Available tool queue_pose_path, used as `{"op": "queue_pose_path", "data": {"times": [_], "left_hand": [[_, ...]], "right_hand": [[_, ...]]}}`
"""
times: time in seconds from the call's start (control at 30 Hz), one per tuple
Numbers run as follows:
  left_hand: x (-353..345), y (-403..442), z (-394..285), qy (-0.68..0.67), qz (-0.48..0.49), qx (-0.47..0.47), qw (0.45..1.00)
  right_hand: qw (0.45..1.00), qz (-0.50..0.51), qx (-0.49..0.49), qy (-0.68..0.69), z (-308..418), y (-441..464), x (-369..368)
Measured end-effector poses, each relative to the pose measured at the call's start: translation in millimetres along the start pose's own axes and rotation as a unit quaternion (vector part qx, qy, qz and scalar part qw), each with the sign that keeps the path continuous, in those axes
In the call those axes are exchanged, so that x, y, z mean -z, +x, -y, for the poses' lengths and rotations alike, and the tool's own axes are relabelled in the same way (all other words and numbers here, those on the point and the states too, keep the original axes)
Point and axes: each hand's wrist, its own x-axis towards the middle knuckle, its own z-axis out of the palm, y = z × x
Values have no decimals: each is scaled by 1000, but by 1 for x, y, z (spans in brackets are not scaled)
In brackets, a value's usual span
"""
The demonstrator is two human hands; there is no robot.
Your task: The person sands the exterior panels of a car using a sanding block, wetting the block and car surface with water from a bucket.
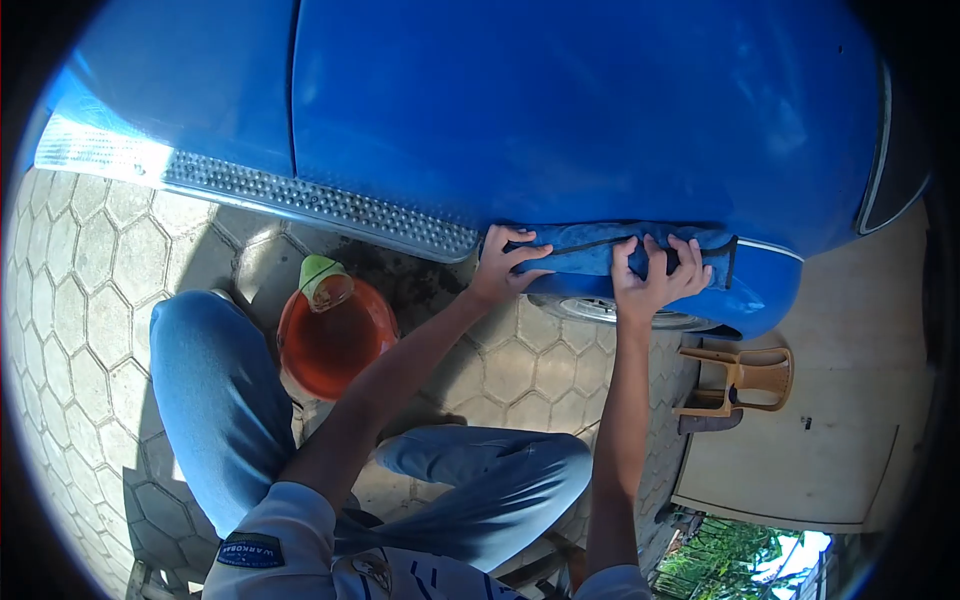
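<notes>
A blue-grey cloth with black edging (585, 250) lies stretched and folded along the lower edge of the blue car fender (640, 130), just over the wheel (590, 308). My left hand (503, 268) grips the cloth's left end, thumb and fingers bent around its edge. Farther right, my right hand (655, 280) has its fingers curled onto the same cloth, pressing it to the bodywork. The cloth hides the top of the wheel opening. Both forearms reach up from below.
A reddish-orange bucket (335, 355) stands on hexagonal pavers (520, 375) left of my left forearm, with a light green item (320, 270) at its rim. A studded metal running board (330, 203) juts from the car. At right is a tan plastic chair (765, 378).
</notes>
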Motion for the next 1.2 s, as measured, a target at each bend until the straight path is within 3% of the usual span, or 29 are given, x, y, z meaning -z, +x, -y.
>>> {"op": "queue_pose_path", "data": {"times": [0.17,0.47,0.7,0.77,0.97,1.2], "left_hand": [[16,-50,42,58,-17,60,996],[22,-45,31,49,6,79,996],[24,-53,21,40,4,106,994],[21,-62,20,76,-11,68,995],[-7,-128,7,79,57,111,989],[-37,-156,-3,114,85,140,980]], "right_hand": [[999,12,48,14,46,-40,-20],[995,87,53,-7,51,-40,-10],[992,87,90,-15,34,-64,-1],[993,76,94,-13,27,-74,4],[987,56,151,-22,-13,-133,25],[992,39,119,-29,-37,-169,34]]}}
